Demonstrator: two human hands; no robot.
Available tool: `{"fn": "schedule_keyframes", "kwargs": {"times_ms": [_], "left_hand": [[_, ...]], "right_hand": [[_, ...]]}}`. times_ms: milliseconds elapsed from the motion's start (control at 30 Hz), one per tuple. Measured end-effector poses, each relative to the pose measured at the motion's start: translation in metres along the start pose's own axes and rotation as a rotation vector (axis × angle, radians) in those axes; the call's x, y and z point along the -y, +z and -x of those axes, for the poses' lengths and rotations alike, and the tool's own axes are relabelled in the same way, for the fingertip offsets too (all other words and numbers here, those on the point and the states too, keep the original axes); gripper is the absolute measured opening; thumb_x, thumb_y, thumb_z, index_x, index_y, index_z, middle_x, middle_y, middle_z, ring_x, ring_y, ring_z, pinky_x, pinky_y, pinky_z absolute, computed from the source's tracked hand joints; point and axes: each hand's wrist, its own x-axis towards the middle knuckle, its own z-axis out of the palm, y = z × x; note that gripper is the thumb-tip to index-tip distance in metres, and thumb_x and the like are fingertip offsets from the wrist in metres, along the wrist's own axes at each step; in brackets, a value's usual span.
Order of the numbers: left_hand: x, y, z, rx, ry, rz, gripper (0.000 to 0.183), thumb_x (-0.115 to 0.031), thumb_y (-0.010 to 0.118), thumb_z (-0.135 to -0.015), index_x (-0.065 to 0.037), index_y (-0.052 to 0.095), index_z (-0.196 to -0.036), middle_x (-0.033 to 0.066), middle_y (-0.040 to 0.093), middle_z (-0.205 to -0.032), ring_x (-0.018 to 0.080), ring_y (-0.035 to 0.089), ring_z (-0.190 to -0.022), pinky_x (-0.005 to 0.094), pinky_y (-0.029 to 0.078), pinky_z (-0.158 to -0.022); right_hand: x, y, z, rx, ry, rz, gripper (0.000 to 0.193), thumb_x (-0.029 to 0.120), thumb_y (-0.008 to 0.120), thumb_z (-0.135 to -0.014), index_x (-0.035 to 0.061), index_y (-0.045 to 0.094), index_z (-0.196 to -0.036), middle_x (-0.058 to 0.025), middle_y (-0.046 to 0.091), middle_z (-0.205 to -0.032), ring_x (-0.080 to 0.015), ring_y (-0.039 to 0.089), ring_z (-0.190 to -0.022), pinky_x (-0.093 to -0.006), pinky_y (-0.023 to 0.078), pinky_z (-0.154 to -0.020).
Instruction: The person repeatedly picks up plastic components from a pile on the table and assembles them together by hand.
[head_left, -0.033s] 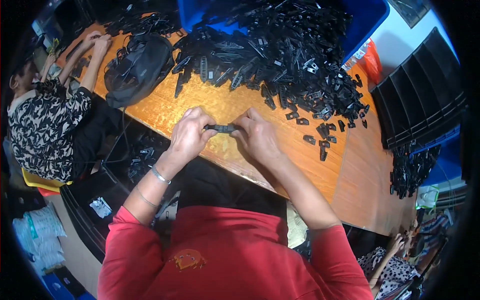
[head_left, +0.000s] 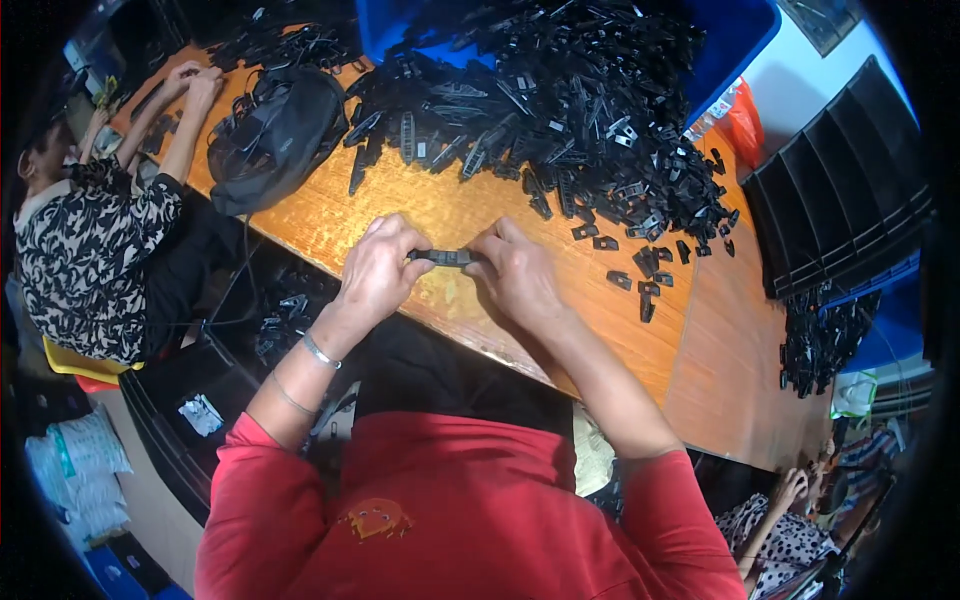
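Observation:
A short black plastic part (head_left: 446,257) is held level above the front of the wooden table (head_left: 440,205). The fingers and thumb of my left hand (head_left: 382,262) pinch its left end. Its right end is pinched by my right hand (head_left: 517,265). The fingertips cover both ends, so only the middle of the part shows. Beyond my hands lies a large heap of black plastic parts (head_left: 560,120), some long and ribbed, some short and blocky. Several short black clips (head_left: 648,265) lie loose to the right of my right hand.
A black mesh bag (head_left: 275,140) lies left of the heap. A blue bin (head_left: 735,50) stands behind it, and black stacked trays (head_left: 840,180) rise at the right. One co-worker (head_left: 95,240) sits at the left, another (head_left: 775,535) at the lower right. The table's front edge (head_left: 480,345) runs below my hands.

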Motion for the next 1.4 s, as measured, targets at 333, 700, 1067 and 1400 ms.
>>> {"fn": "schedule_keyframes", "kwargs": {"times_ms": [333, 700, 1067, 1400], "left_hand": [[-0.006, 0.005, -0.001, -0.025, 0.034, 0.039, 0.021, -0.003, 0.089, -0.083, -0.003, 0.077, -0.100, 0.0129, 0.068, -0.098, 0.0369, 0.070, -0.099, 0.0465, 0.057, -0.086], [0.057, -0.145, 0.029, 0.189, -0.246, -0.165, 0.022, 0.003, 0.075, -0.091, 0.000, 0.078, -0.113, 0.0181, 0.075, -0.109, 0.0383, 0.075, -0.107, 0.0431, 0.058, -0.097], [-0.023, 0.054, -0.123, -0.111, -0.019, -0.221, 0.049, -0.013, 0.090, -0.089, -0.004, 0.067, -0.132, 0.0210, 0.070, -0.120, 0.0412, 0.071, -0.116, 0.0511, 0.060, -0.095], [-0.009, 0.069, -0.127, -0.152, -0.084, -0.218, 0.041, -0.008, 0.086, -0.090, -0.003, 0.067, -0.126, 0.0174, 0.075, -0.106, 0.0397, 0.073, -0.107, 0.0509, 0.060, -0.091]], "right_hand": [[0.000, 0.023, -0.016, 0.001, -0.186, 0.063, 0.022, 0.020, 0.083, -0.094, 0.0042, 0.071, -0.085, -0.0137, 0.065, -0.095, -0.0383, 0.074, -0.077, -0.0498, 0.058, -0.065], [-0.033, -0.077, 0.063, -0.105, 0.036, 0.064, 0.013, 0.013, 0.084, -0.097, 0.0057, 0.082, -0.107, -0.0136, 0.077, -0.104, -0.0369, 0.078, -0.091, -0.0450, 0.063, -0.078], [-0.069, -0.125, 0.096, 0.033, 0.354, 0.516, 0.032, 0.002, 0.082, -0.090, 0.0050, 0.080, -0.122, -0.0183, 0.068, -0.119, -0.0432, 0.075, -0.099, -0.0527, 0.061, -0.085], [-0.084, -0.116, 0.092, -0.030, 0.392, 0.297, 0.026, 0.002, 0.080, -0.087, -0.0006, 0.073, -0.113, -0.0275, 0.071, -0.114, -0.0476, 0.076, -0.093, -0.0533, 0.063, -0.085]]}}
